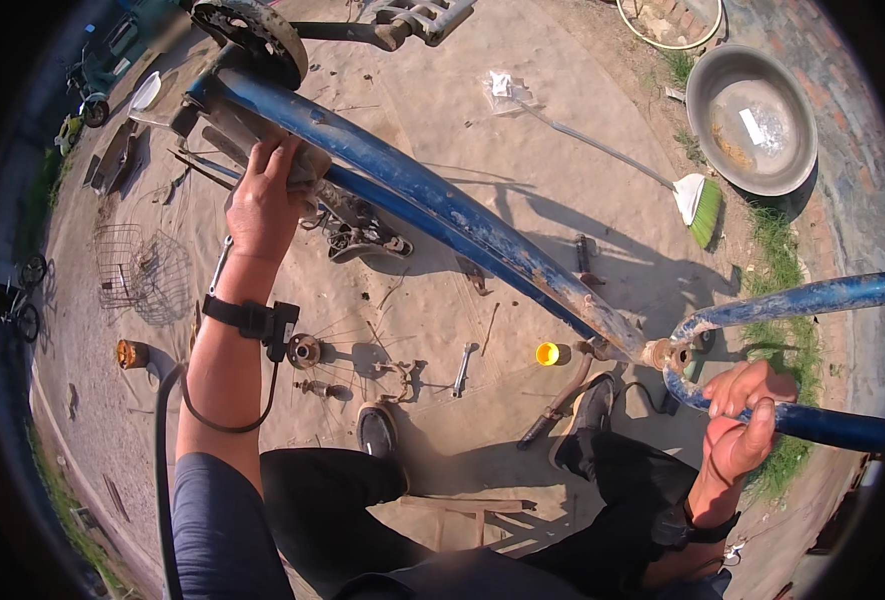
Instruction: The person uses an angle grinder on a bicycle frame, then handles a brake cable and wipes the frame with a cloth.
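Note:
A worn blue bicycle frame (402, 165) slants across in front of me, its paint scraped and rusty. At the upper left it carries a chainring (287, 45) and a crank with a pedal (432, 18). My left hand (264, 205) is closed on a grey-brown rag (307, 172), pressed against the lower tube near the chainring. At the right end, a blue fork (802, 302) spreads into two legs beside the rusty head tube (642, 342). My right hand (747, 420) is wrapped around the nearer leg.
Below the frame lie a wrench (461, 370), a yellow cup (547, 353), a wheel hub (304, 350) and a saddle (367, 240). A low wooden stool (467, 504) stands between my legs. A broom (697, 205) and metal basin (802, 125) are at the far right, a wire basket (117, 265) at left.

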Available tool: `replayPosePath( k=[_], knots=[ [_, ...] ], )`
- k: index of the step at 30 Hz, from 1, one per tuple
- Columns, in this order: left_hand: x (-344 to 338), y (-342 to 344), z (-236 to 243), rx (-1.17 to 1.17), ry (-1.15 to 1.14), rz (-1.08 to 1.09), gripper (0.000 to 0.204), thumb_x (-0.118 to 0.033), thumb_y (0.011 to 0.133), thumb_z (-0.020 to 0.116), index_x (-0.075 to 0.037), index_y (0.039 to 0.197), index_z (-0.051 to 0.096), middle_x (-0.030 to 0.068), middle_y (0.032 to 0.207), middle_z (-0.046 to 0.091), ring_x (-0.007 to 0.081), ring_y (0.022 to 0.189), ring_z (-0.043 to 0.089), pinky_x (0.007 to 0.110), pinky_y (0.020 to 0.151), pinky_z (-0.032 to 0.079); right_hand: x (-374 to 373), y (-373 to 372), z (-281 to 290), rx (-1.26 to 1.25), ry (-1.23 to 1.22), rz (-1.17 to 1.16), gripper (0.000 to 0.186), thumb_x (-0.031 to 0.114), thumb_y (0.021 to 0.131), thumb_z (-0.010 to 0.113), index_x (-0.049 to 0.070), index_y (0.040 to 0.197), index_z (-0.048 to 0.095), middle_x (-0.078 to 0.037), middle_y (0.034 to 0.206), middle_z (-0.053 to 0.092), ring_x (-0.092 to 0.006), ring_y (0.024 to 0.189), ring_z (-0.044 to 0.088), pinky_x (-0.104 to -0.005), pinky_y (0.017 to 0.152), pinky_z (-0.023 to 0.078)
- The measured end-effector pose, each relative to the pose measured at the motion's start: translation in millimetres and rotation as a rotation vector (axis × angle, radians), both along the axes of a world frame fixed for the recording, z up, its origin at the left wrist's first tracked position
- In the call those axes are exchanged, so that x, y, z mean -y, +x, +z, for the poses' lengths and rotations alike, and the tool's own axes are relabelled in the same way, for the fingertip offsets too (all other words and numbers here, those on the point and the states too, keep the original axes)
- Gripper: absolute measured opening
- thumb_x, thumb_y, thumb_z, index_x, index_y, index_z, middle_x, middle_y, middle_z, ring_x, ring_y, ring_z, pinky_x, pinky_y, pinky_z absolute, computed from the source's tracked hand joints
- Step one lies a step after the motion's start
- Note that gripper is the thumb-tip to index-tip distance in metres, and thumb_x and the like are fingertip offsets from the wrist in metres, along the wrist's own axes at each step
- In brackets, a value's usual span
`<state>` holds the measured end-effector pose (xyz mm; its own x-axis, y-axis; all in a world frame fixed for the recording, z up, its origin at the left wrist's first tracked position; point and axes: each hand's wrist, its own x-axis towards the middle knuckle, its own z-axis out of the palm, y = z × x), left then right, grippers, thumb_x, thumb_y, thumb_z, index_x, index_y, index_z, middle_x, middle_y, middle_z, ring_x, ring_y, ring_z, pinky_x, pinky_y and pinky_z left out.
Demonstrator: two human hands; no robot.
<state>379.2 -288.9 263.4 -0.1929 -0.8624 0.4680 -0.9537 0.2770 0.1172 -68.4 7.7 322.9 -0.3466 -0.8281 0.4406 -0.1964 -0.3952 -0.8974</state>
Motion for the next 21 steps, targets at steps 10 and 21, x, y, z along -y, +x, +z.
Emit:
replayPosePath(
  k=[10, 21],
  knots=[
    [-80, -132, -51, -0.26, 0.211, -0.17, 0.054, -0.019, 0.083, 0.079, -0.012, 0.133, 0.061, 0.0075, 0.129, 0.063, 0.0353, 0.095, 0.072, 0.044, 0.074, 0.062, 5, 6, 2, -0.001, -0.023, -0.042, 0.032, 0.037, 0.103, 0.057, 0.01, 0.092, 0.044, -0.003, 0.068, 0.045, -0.0165, 0.055, 0.046, -0.0348, 0.058, 0.048],
    [-216, -284, -143, -0.056, 0.528, -0.707, 0.043, -0.015, 0.09, 0.062, -0.013, 0.133, 0.062, 0.0079, 0.12, 0.064, 0.0256, 0.086, 0.074, 0.039, 0.071, 0.061, 3, 7, 3, 0.056, -0.014, 0.023, 0.028, 0.031, 0.1, 0.061, 0.007, 0.096, 0.047, -0.007, 0.072, 0.05, -0.019, 0.059, 0.05, -0.0366, 0.06, 0.05]
  ],
)
